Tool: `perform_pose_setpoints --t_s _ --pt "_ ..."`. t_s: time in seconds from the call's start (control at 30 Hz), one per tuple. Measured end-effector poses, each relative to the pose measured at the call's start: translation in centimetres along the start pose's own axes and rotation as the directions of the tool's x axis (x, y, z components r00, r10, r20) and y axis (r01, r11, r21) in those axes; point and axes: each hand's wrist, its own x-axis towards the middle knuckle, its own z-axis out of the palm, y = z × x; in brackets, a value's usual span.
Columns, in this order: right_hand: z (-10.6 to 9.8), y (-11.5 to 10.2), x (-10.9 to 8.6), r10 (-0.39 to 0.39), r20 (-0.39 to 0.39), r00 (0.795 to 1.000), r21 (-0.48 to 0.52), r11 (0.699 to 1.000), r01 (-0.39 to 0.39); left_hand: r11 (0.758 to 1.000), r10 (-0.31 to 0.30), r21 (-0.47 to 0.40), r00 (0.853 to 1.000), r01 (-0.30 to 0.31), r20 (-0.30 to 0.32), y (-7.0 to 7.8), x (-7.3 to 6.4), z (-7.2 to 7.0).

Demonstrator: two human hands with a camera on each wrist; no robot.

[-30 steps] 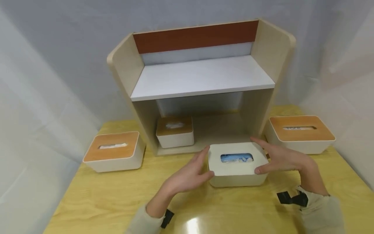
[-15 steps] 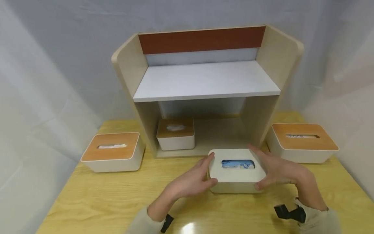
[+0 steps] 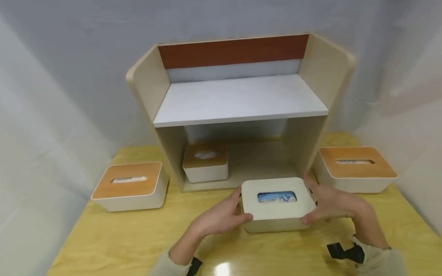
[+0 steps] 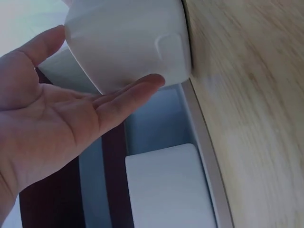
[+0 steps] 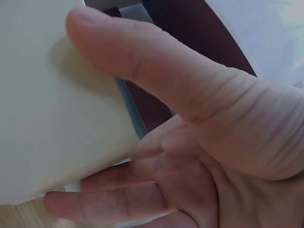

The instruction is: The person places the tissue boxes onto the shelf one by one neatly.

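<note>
A white tissue box [image 3: 276, 211] with a white lid sits in front of the shelf in the head view, blue packaging showing through its slot. My left hand [image 3: 221, 218] touches its left end, thumb at the front corner and fingers along the side. At the opposite end, my right hand [image 3: 335, 201] has its thumb on the front corner. The left wrist view shows straight fingers [image 4: 128, 97] against the white side of the box [image 4: 123, 42]. In the right wrist view, the thumb [image 5: 109, 42] presses the box [image 5: 38, 133] and extended fingers reach past its lower edge.
Behind stands a two-level shelf [image 3: 241, 99], its lower level holding a tissue box [image 3: 205, 174] with a brown lid at the left. Similar brown-lidded boxes flank it, one left [image 3: 126, 186] and one right [image 3: 359, 168], on the wooden table [image 3: 121, 245].
The view has shifted slightly, so the shelf and boxes appear lower. Both hands stay at the white-lidded tissue box, which has moved little relative to the shelf.
</note>
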Motion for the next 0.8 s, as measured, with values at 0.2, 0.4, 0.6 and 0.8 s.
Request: perform_pose_setpoints --t_s 0.2,0.4,0.6,0.8 --pt "-0.1 0.5 0.4 0.085 0.036 0.996 0.090 0.992 -0.088 0.999 0.000 -0.044 0.999 0.002 0.053 -1.0 0.0 -0.1" --pt "-0.4 1.2 0.6 0.003 0.032 0.999 0.090 0.996 -0.006 0.996 0.054 -0.081 0.994 -0.046 0.096 -1.1 0.2 -0.1" --pt "-0.3 1.6 0.7 -0.080 0.048 0.996 0.138 0.988 0.073 0.991 0.107 -0.095 0.990 -0.098 0.092 -1.0 -0.1 0.1" --pt "-0.3 1.8 0.9 -0.132 0.044 0.990 0.141 0.982 0.124 0.989 0.132 -0.084 0.988 -0.125 0.076 -1.0 -0.2 0.3"
